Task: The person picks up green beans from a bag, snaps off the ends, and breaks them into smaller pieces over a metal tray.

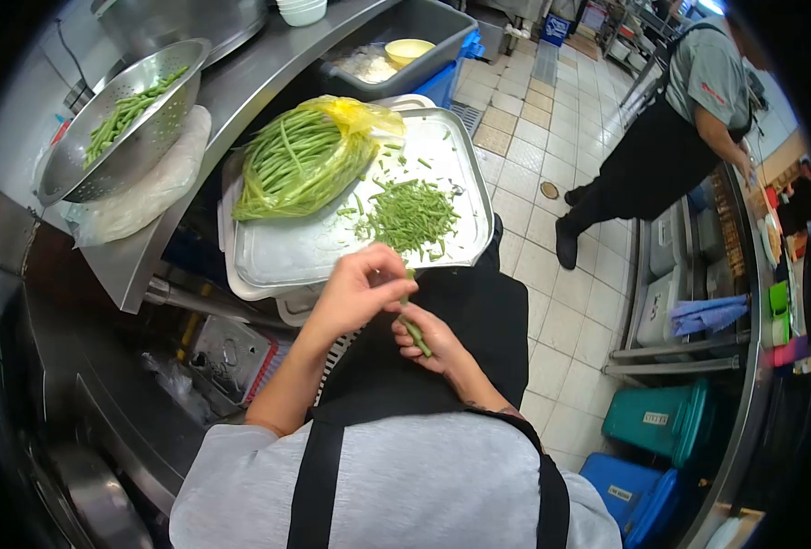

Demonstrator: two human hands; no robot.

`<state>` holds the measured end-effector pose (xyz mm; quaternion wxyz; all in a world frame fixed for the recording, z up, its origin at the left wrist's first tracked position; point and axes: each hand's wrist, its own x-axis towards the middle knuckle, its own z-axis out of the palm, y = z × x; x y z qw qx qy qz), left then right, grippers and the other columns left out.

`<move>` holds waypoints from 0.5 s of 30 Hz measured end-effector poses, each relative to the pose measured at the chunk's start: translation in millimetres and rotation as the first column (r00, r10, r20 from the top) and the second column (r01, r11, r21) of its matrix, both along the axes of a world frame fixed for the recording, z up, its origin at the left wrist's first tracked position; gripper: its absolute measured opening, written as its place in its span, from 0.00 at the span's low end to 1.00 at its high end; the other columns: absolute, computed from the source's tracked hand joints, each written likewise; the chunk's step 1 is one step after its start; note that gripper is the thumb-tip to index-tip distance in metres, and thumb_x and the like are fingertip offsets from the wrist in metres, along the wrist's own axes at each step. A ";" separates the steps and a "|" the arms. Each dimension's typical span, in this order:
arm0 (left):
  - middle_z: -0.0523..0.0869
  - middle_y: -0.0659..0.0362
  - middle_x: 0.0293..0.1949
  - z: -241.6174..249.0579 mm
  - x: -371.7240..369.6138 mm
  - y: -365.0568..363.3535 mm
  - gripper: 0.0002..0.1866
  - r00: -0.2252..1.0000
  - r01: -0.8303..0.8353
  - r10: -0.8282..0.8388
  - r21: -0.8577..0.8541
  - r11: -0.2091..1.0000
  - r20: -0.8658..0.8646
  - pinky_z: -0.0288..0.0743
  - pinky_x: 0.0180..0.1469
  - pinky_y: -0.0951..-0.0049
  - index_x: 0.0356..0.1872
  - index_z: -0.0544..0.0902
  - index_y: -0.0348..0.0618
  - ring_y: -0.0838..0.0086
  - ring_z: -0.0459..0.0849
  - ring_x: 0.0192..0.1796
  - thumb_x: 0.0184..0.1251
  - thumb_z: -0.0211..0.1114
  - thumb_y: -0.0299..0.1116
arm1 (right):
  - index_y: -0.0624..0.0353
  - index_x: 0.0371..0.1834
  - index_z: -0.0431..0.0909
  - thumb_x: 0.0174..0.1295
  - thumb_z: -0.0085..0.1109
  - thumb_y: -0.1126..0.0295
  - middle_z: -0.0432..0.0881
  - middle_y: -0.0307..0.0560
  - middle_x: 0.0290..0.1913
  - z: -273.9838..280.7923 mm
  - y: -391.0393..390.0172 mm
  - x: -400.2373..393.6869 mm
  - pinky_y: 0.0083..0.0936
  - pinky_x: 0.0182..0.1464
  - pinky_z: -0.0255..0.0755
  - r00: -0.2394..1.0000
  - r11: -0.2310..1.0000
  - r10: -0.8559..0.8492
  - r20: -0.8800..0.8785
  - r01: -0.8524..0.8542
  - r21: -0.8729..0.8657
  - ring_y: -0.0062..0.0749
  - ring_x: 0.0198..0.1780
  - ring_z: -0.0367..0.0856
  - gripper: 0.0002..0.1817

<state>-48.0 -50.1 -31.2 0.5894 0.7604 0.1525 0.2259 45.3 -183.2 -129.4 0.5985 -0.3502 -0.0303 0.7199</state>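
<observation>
My right hand (433, 341) is closed around a few green beans (414, 335), held above my black apron. Just beyond it, my left hand (362, 285) pinches at the upper ends of these beans with thumb and forefinger. In front of both hands lies a metal tray (273, 261) with a heap of small cut bean ends (412, 216) and scattered bits. A yellow plastic bag (355, 165) full of long green beans (288, 151) rests on the tray's left part. At the upper left, a perforated metal colander (163, 128) contains more green beans (131, 119), tilted over a whitish plastic bag (154, 192).
A steel counter (241, 101) runs along the left. Behind the tray stands a grey bin (442, 50) with a yellow bowl (409, 50) inside. Another person (666, 137) in a black apron stands at the right counter. Green (657, 421) and blue (630, 494) bins sit lower right.
</observation>
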 end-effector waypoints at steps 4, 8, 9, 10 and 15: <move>0.78 0.58 0.17 -6.8 9.4 -18.0 0.12 0.919 0.063 -0.010 0.121 0.991 -0.395 0.68 0.24 0.74 0.19 0.80 0.37 0.74 0.77 0.22 0.50 0.71 0.34 | 0.52 0.39 0.70 0.69 0.39 0.50 0.73 0.35 0.29 -0.6 1.4 7.1 0.12 0.17 0.56 0.985 0.981 -0.133 -0.110 0.147 0.126 0.18 0.25 0.69 0.18; 0.80 0.49 0.21 -41.2 14.0 -28.7 0.17 0.869 0.143 0.131 0.496 0.857 -0.477 0.73 0.32 0.60 0.18 0.81 0.37 0.55 0.79 0.26 0.46 0.70 0.43 | 0.50 0.37 0.71 0.68 0.36 0.45 0.73 0.34 0.30 -24.7 -2.6 -0.7 0.12 0.17 0.56 0.965 0.966 -0.169 -0.200 0.202 0.158 0.17 0.23 0.68 0.22; 0.80 0.49 0.21 -41.3 14.3 -26.6 0.17 0.871 0.136 0.138 0.502 0.854 -0.471 0.73 0.32 0.60 0.18 0.81 0.37 0.55 0.79 0.26 0.46 0.70 0.43 | 0.50 0.36 0.71 0.68 0.36 0.45 0.73 0.34 0.30 -24.8 -2.5 -1.7 0.12 0.16 0.55 0.962 0.960 -0.159 -0.223 0.203 0.191 0.18 0.23 0.68 0.22; 0.80 0.49 0.22 -42.0 14.0 -23.7 0.17 0.867 0.174 0.119 0.517 0.838 -0.484 0.73 0.33 0.60 0.18 0.81 0.38 0.55 0.80 0.27 0.46 0.70 0.43 | 0.51 0.34 0.70 0.69 0.36 0.46 0.71 0.36 0.28 -24.1 -4.2 -1.1 0.11 0.16 0.54 0.959 0.967 -0.184 -0.215 0.216 0.132 0.18 0.21 0.66 0.21; 0.82 0.52 0.25 -11.9 23.9 33.0 0.15 0.897 0.083 0.114 0.415 0.906 -0.427 0.73 0.34 0.66 0.25 0.83 0.38 0.63 0.82 0.30 0.47 0.71 0.41 | 0.57 0.40 0.69 0.70 0.40 0.55 0.67 0.39 0.27 -7.0 -5.4 6.1 0.11 0.16 0.53 0.974 0.971 -0.219 -0.062 0.224 0.082 0.17 0.21 0.62 0.17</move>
